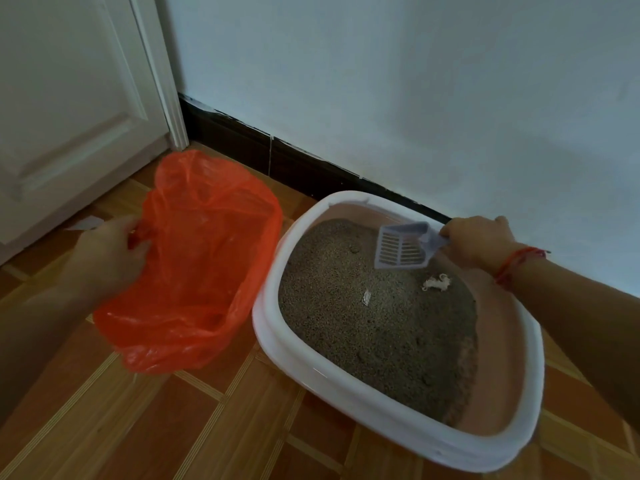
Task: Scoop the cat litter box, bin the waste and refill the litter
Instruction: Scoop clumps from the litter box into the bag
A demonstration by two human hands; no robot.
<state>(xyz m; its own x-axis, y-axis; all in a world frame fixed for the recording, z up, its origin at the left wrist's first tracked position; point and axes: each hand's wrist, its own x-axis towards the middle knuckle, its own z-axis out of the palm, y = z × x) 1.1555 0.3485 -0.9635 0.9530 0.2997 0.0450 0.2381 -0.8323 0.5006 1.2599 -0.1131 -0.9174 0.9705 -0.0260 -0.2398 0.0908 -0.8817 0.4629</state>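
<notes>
Down on the wood-pattern floor, closest to us, sits the litter box, white rim, pinkish inside, full of grey litter with two small whitish clumps on top. Just left of it, the left hand pinches the edge of an orange plastic bag, holding its mouth wide open. Further back, the right hand, red string on the wrist, has its fingers wrapped around the handle of a pale slotted scoop held over the litter's far end. Behind everything: dark baseboard, white wall, door.
</notes>
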